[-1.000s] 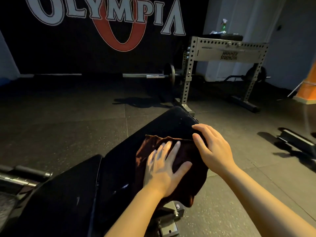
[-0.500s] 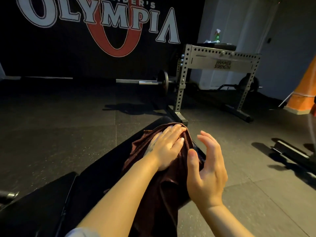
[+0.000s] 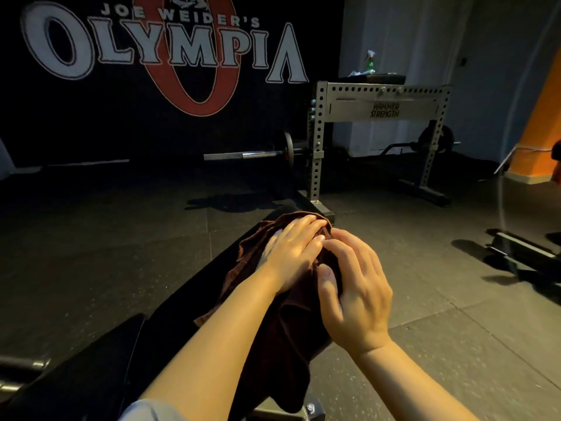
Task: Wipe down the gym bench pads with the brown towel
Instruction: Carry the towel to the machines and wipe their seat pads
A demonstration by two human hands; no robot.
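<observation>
Left hand point(image 3: 291, 253) presses flat on the brown towel point(image 3: 282, 329) at the bench pad point(image 3: 170, 326) far end; right hand point(image 3: 352, 287) grasps its edge; steel rack point(image 3: 379, 107) stands beyond

Gym, Olympia wall banner point(image 3: 164, 53), Hammer Strength rack point(image 3: 379, 109), barbell point(image 3: 252, 154), rubber floor point(image 3: 91, 253)

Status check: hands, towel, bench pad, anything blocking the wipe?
Left hand flat on brown towel, pressing at far end of bench pad. Right hand touching towel's right side, grip unclear. Nothing blocking on the pad.
</observation>
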